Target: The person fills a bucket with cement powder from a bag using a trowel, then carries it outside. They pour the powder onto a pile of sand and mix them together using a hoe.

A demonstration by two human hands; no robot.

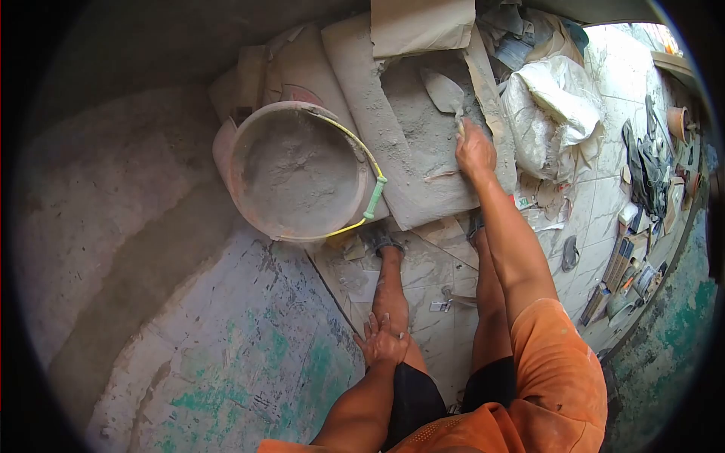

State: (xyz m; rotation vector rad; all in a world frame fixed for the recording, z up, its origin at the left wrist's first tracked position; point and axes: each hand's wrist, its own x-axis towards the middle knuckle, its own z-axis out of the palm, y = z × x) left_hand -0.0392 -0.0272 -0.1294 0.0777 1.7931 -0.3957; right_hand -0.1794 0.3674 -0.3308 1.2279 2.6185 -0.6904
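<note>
My right hand (pixel 476 151) is closed around the handle of a trowel (pixel 443 92). The trowel's blade rests on grey cement powder (pixel 423 124) inside a torn-open paper cement bag (pixel 385 162). To the left of that bag stands a round bucket (pixel 236 170), with grey powder (pixel 298 177) inside it. Its yellow wire handle with a green grip (pixel 375 198) hangs down along the right rim. My left hand (pixel 384 343) lies on my left knee with its fingers spread and nothing held.
A crumpled white sack (pixel 555 109) sits right of the cement bag. Along the right lie tools and scraps (pixel 627 275), dark straps (pixel 651 166) and a sandal (pixel 570 254) on the tiled floor (pixel 559 279). A paint-stained wall (pixel 226 362) rises at the left.
</note>
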